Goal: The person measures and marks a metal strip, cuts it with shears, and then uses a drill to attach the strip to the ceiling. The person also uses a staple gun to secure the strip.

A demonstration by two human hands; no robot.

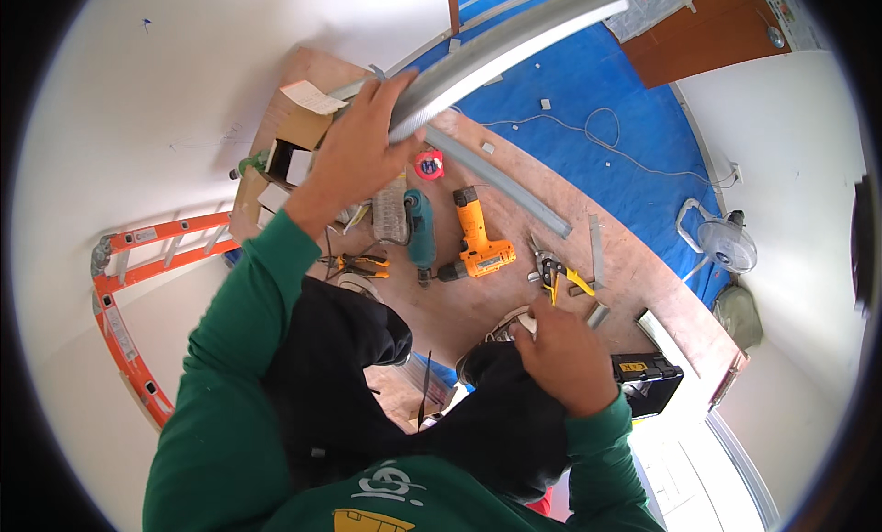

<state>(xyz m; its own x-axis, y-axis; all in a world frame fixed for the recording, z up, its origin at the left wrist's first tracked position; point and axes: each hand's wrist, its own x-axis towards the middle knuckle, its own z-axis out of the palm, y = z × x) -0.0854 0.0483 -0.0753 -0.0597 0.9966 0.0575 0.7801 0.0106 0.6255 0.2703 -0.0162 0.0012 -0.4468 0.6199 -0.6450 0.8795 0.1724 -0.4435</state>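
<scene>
My left hand grips a long grey metal channel near its lower end, and the piece slants up and away to the right. My right hand is over my right knee, thumb and index finger apart, with nothing visible between them. Just beyond its fingertips lie tin snips with yellow handles. On the wooden platform between my hands are a yellow-orange cordless drill and a teal power tool. A second metal channel rests flat under the raised one, next to a red tape measure.
Orange-handled pliers lie by my left shoe. An open cardboard box stands at the left, above an orange ladder. Past the platform edge, the blue-covered floor has a cable and a fan. A black case sits at the right.
</scene>
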